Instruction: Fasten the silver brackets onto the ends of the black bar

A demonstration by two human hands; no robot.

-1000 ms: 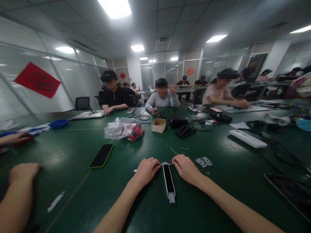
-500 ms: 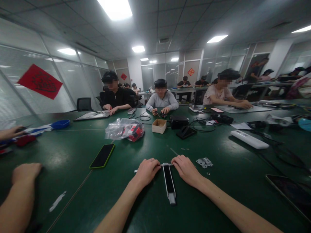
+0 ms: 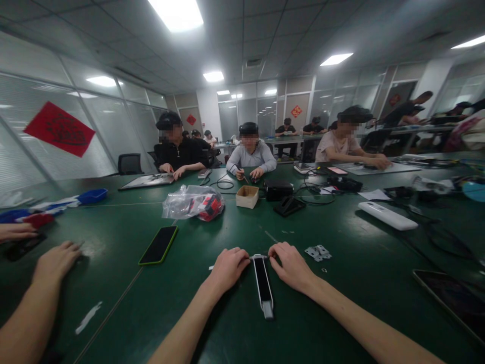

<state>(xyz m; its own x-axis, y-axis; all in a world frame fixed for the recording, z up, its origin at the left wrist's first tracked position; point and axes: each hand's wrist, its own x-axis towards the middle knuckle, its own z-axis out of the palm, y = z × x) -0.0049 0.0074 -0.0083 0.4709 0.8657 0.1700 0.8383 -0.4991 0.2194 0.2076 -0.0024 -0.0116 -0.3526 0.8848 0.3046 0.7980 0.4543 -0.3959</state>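
A slim, long object (image 3: 263,283) lies on the green table in front of me, with a white rim, a dark face and a light grey near end. At its far end, small pale parts stick out to both sides. My left hand (image 3: 228,268) rests on the table with its fingers closed at the left-hand part. On the opposite side, the fingers of my right hand (image 3: 291,264) are closed at the other part. My fingertips partly hide what they pinch. Several small silvery metal plates (image 3: 318,253) lie right of my right hand, near a tiny ring-like piece (image 3: 324,270).
A green-edged phone (image 3: 159,245) lies to the left, beyond it a clear bag (image 3: 193,202) with red and black contents. A small open box (image 3: 247,197) and a white oblong device (image 3: 387,216) stand farther off. A co-worker's hand (image 3: 58,260) reaches in at left.
My hands and the slim object keep practically the same position. The co-worker's hand at left has moved forward and to the right. The view has shifted slightly.
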